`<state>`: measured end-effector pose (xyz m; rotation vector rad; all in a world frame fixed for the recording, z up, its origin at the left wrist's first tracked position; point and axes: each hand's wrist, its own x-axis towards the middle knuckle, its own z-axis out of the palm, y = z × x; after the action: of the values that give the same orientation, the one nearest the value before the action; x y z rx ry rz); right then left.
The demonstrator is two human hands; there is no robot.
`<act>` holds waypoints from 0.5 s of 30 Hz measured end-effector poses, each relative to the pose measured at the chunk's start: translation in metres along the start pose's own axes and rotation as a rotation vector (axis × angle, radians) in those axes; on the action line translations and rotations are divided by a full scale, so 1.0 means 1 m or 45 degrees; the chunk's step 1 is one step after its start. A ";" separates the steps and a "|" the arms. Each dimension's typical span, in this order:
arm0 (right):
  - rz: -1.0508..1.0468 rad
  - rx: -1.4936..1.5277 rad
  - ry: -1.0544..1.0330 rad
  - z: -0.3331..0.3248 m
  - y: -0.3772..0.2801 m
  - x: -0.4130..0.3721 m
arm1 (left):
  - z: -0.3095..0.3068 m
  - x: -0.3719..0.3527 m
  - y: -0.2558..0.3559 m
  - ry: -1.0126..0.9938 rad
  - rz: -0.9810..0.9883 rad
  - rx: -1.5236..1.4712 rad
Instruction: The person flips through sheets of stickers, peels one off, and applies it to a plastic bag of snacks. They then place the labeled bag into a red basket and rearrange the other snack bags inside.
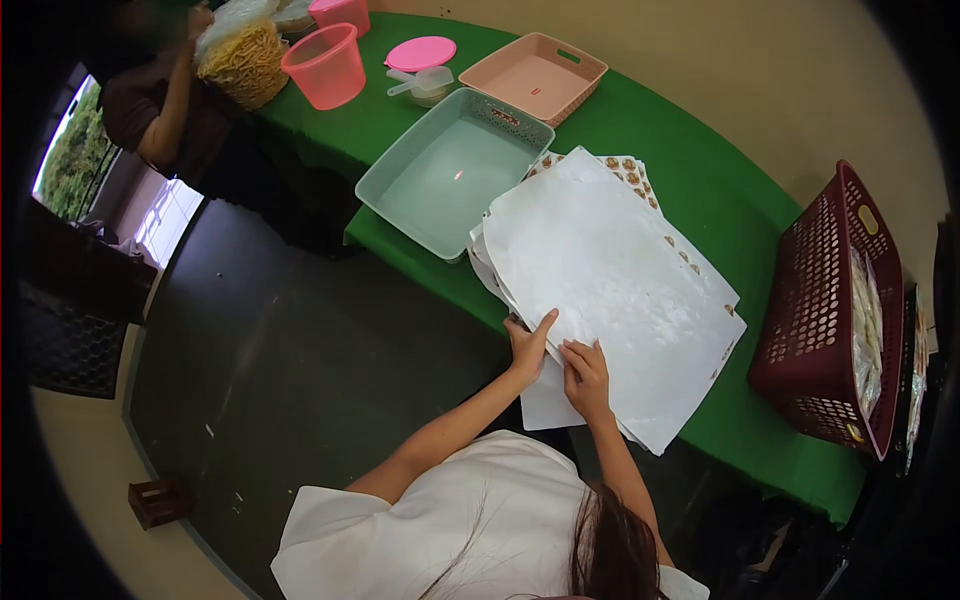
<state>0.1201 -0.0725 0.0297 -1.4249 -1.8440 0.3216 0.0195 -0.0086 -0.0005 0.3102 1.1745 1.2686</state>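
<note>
Large white paper sheets [620, 270] lie in an uneven stack on the green-covered table, some with brown printed marks along their edges. My left hand [530, 345] grips the near left edge of the sheets, thumb on top and fingers underneath. Close beside it, my right hand [585, 378] has its fingers together at the near edge of the paper, on top of the sheets. The stack's far left corner meets a grey-green tray [455, 170], which has a small label on its bottom.
Beyond are a peach basket [535, 75], pink tub [328, 68], pink lid [421, 53] and clear scoop [425, 82]. A maroon basket [820, 290] with bagged items stands right. At far left, a person [165, 110] is beside a bag of yellow sticks [243, 65].
</note>
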 end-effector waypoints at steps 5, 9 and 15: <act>0.065 -0.111 -0.134 -0.013 -0.020 0.009 | 0.006 -0.001 0.016 -0.165 -0.138 -0.041; 0.147 -0.285 -0.098 -0.013 -0.023 0.007 | 0.001 0.011 0.001 -0.158 -0.082 0.038; 0.092 -0.372 -0.177 -0.008 -0.004 0.002 | 0.011 0.005 0.010 -0.235 -0.170 -0.077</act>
<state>0.1226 -0.0744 0.0379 -1.7067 -2.0183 0.1962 0.0218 0.0031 0.0091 0.2929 0.9818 1.1317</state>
